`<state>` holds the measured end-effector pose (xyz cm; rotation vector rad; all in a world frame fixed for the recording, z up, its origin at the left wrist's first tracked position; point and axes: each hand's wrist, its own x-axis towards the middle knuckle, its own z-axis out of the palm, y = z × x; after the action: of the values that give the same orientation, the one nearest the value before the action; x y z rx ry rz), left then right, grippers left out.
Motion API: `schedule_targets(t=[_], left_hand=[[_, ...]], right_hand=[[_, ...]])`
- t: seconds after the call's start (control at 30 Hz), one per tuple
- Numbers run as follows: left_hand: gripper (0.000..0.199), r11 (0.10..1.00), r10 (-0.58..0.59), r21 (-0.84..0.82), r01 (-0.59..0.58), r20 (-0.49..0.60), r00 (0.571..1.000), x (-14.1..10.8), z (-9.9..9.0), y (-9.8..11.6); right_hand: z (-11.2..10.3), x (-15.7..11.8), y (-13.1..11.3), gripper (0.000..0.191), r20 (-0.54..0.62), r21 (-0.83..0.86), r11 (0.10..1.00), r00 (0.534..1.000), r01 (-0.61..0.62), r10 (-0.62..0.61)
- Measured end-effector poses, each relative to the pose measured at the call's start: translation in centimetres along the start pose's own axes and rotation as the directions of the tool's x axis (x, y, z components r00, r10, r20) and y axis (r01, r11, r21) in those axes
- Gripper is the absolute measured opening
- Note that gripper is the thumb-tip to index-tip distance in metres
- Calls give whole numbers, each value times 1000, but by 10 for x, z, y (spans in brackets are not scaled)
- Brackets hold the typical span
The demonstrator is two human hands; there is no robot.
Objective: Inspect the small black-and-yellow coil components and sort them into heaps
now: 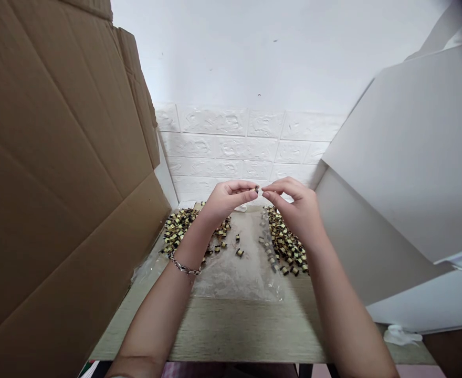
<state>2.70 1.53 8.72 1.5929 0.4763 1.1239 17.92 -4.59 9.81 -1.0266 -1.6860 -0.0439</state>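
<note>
My left hand (233, 198) is raised over the far part of the table and pinches a small yellow-and-black component (256, 189) between thumb and fingertips. Just to its right, my right hand (292, 202) has thumb and index finger pressed together, close to the component; whatever they hold is too small to make out. Below my left hand, a pile of similar components (178, 227) lies on a clear plastic bag (231, 281), partly hidden by my forearm. A second pile (288, 247) sits under my right hand. Two loose components (239, 252) rest between the piles.
A tall cardboard sheet (58, 157) stands along the left side of the table (239, 331). White panels (412, 157) rise on the right, with a crumpled white item (402, 335) near their base. A white brick-patterned wall (223, 149) closes off the back.
</note>
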Motion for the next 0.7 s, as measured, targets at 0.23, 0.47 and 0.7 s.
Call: schedule_targets(t=[0.23, 0.47, 0.7], left_hand=[[28, 881, 264, 425, -207, -79, 961, -4, 6, 8], [18, 661, 451, 668, -342, 10, 892, -5, 9, 10], [18, 550, 553, 778, -304, -67, 831, -6, 7, 6]], right_hand=[[1, 3, 16, 11, 79, 191, 967, 985, -168, 155], [2, 4, 33, 11, 204, 411, 851, 942, -328, 265], [8, 3, 49, 18, 279, 608, 589, 837, -533, 470]])
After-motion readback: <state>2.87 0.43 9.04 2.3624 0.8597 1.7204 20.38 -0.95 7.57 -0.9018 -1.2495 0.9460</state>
